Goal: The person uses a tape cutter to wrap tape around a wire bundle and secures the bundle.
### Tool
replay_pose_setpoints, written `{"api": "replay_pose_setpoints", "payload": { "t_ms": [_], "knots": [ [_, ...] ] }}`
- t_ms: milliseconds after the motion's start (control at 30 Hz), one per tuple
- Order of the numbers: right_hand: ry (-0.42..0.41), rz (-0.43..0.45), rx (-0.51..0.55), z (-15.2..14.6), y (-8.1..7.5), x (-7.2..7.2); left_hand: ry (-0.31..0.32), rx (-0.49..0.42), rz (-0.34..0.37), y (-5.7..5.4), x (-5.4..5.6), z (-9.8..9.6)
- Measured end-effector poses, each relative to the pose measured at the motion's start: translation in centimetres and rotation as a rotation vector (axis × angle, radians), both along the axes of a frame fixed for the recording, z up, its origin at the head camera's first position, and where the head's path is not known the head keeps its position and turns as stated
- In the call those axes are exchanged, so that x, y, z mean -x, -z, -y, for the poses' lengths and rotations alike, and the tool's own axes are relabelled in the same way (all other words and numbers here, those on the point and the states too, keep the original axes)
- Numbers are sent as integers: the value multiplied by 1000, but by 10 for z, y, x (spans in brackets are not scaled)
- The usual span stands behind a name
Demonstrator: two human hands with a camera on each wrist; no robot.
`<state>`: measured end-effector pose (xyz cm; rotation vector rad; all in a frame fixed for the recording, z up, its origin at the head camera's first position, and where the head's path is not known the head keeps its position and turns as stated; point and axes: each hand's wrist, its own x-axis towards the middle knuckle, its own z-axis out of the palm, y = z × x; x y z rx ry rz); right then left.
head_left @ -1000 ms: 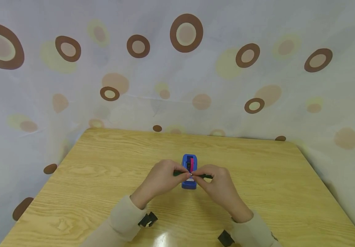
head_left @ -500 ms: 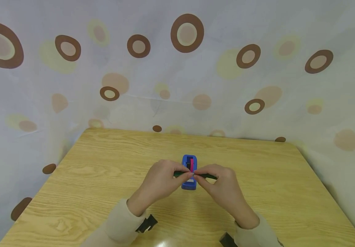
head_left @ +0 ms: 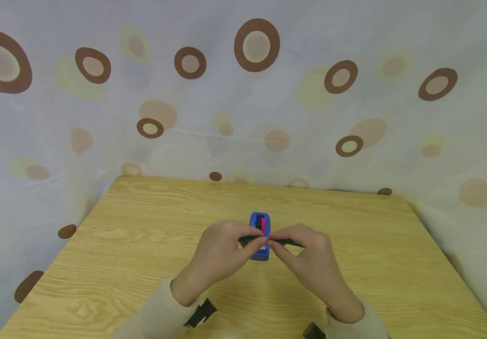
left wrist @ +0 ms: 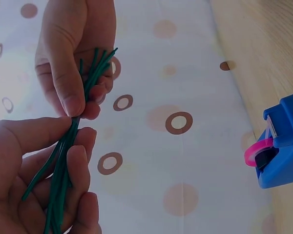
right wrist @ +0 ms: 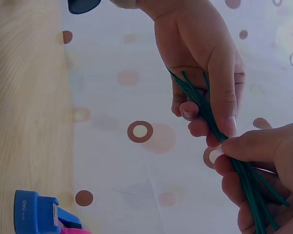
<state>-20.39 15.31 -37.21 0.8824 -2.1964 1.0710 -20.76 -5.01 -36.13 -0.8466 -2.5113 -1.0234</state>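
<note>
Between both hands runs a bundle of thin green strands (left wrist: 62, 170), level in the head view. My left hand (head_left: 218, 249) pinches it near the middle between thumb and forefinger, the other fingers curled beneath. Right beside, the thumb and fingers of my right hand (head_left: 313, 256) pinch the same bundle, the tips of both hands nearly meeting. A small shiny clear patch, like tape (right wrist: 219, 149), shows at the meeting point. The strands' loose ends fan out past each hand. Just behind and below the fingertips stands a blue tape dispenser (left wrist: 286, 161), partly hidden in the head view.
The dispenser carries a pink roll (left wrist: 258, 150) of tape. A wood-grain table (head_left: 163, 207) spreads around it, and a pale curtain (head_left: 243, 103) with brown circles hangs behind and at both sides. Dark straps (head_left: 201, 312) sit on the sleeves.
My right hand has shifted a little to the right and nearer, with more of the green strands showing beyond its fingers. The left hand has come slightly right, still pinching. The dispenser stays put.
</note>
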Motion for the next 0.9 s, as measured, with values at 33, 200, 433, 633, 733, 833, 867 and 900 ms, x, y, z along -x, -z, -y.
{"api": "replay_pose_setpoints", "payload": {
  "t_ms": [33, 200, 433, 633, 733, 833, 867, 900],
  "knots": [
    [0, -4, 2, 0, -1, -1, -1, -2, -17, -1, -1, 0],
    [-5, -6, 16, 1, -4, -4, 3, -10, -103, -3, -4, 0],
    [-19, 16, 30, 1, -5, -5, 21, -3, -201, -3, -3, 1],
    [10, 72, 21, 1, -5, -5, 18, 9, -249, -4, -3, 1],
    [31, 103, 8, 2, -6, -5, 12, 13, -270, -4, -3, 1],
    [46, 143, -5, 2, -8, -6, 2, 27, -298, -3, -4, 2],
    [51, 157, -12, 3, -9, -6, -1, 32, -308, -3, -4, 2],
    [56, 176, -16, 3, -11, -7, -3, 36, -318, -3, -4, 2]
  ]
}}
